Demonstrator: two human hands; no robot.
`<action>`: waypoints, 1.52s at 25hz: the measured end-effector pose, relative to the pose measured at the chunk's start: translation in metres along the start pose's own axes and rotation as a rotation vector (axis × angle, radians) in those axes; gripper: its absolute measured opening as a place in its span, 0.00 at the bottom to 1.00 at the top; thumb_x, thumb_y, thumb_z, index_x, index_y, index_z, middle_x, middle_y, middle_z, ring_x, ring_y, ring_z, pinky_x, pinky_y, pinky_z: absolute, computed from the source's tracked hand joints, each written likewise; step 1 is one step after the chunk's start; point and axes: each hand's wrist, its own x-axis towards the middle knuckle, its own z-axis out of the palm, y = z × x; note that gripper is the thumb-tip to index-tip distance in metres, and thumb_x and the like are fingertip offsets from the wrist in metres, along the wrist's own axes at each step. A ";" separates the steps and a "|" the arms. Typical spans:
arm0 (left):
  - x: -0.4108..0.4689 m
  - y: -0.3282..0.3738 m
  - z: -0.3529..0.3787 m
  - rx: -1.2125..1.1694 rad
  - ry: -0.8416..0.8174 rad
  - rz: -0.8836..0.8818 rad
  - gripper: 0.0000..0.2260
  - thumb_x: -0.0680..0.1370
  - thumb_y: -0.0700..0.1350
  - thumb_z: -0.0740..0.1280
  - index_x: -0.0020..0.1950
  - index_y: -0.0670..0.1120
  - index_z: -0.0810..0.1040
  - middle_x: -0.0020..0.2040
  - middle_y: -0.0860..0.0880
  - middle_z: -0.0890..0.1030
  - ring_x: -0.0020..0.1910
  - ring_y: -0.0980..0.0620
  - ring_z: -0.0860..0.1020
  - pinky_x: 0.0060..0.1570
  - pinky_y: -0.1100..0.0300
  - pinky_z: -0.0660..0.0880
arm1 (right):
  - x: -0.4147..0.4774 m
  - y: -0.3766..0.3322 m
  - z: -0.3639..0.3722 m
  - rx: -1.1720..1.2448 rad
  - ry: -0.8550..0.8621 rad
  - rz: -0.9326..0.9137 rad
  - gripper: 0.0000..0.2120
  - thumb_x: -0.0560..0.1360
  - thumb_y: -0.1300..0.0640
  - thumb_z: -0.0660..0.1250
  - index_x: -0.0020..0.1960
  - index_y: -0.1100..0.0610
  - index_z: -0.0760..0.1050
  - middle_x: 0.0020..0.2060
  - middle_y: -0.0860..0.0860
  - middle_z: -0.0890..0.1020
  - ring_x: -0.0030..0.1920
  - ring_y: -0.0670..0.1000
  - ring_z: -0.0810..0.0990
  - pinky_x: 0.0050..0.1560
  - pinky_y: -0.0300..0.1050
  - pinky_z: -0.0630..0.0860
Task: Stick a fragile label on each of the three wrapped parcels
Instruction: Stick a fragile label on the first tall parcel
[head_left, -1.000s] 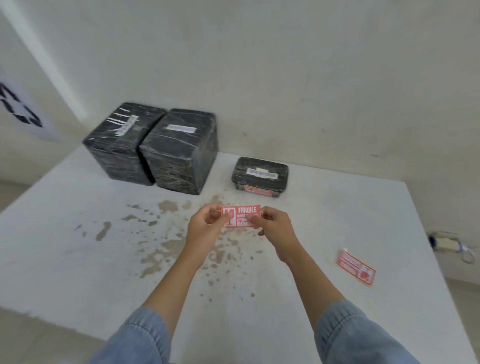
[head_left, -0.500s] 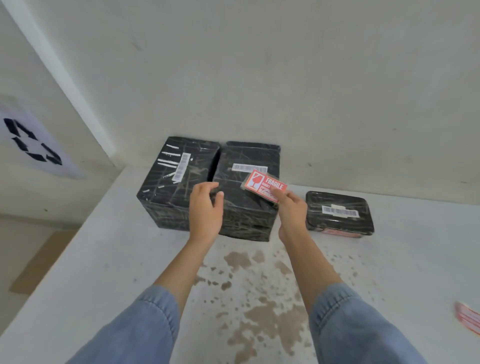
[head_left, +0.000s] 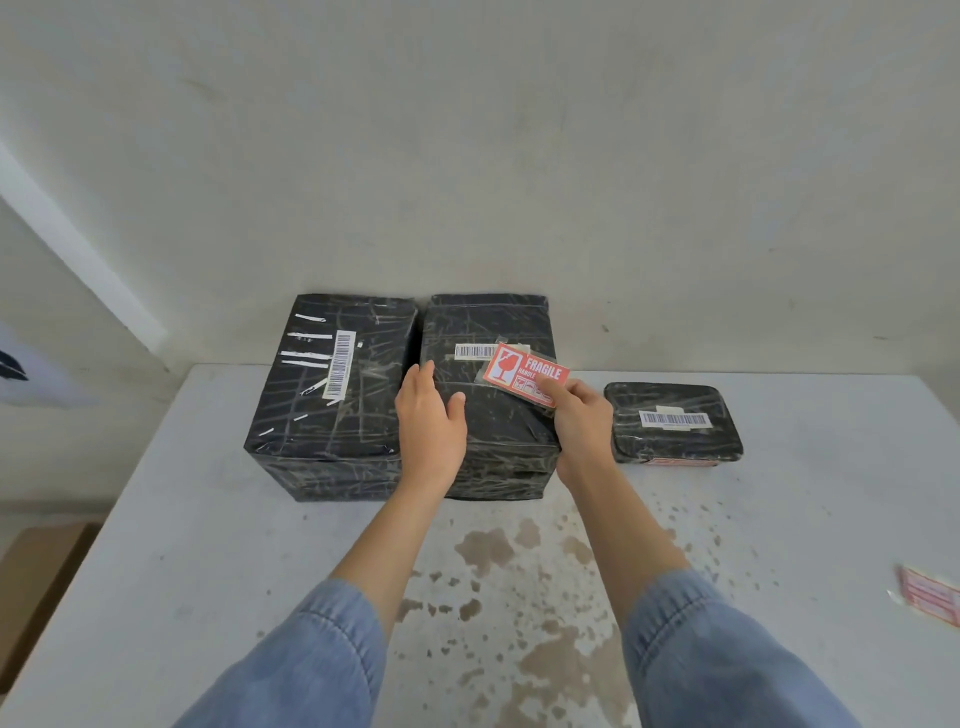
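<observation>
The label (head_left: 524, 371) — pinched by the right hand (head_left: 582, 415) — has come down over the middle parcel (head_left: 488, 322); the left hand (head_left: 428, 421), relaxed and empty, has reached that parcel's left edge — sticking looks imminent.

Both arms were stretched forward, forearms bare, denim sleeves (head_left: 317, 654) bunched near the elbows. The left hand (head_left: 431, 423) was palm-down, fingers straight and together, thumb splayed out to the right. The right hand (head_left: 582, 421) had its fingers curled, thumb on top, pinching a label (head_left: 519, 369) by its near corner.
</observation>
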 end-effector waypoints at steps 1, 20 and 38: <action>-0.001 0.000 0.000 -0.004 -0.005 -0.004 0.24 0.80 0.43 0.59 0.74 0.42 0.57 0.76 0.44 0.58 0.76 0.47 0.55 0.72 0.52 0.58 | 0.000 0.002 -0.001 -0.002 0.006 0.005 0.07 0.74 0.62 0.69 0.36 0.58 0.77 0.38 0.54 0.83 0.43 0.54 0.83 0.45 0.47 0.82; -0.150 0.000 0.015 -0.029 0.080 -0.054 0.24 0.80 0.46 0.58 0.75 0.42 0.58 0.77 0.47 0.56 0.76 0.49 0.54 0.72 0.57 0.55 | -0.083 0.026 -0.100 -0.035 -0.139 0.026 0.05 0.74 0.61 0.69 0.39 0.58 0.78 0.41 0.55 0.84 0.43 0.54 0.84 0.49 0.50 0.82; -0.067 0.008 -0.002 -0.158 -0.021 -0.021 0.18 0.79 0.51 0.60 0.67 0.46 0.72 0.71 0.51 0.67 0.71 0.53 0.65 0.67 0.60 0.59 | -0.003 -0.013 -0.041 -0.353 -0.180 -0.200 0.10 0.67 0.58 0.75 0.30 0.58 0.77 0.59 0.52 0.78 0.53 0.55 0.82 0.60 0.57 0.76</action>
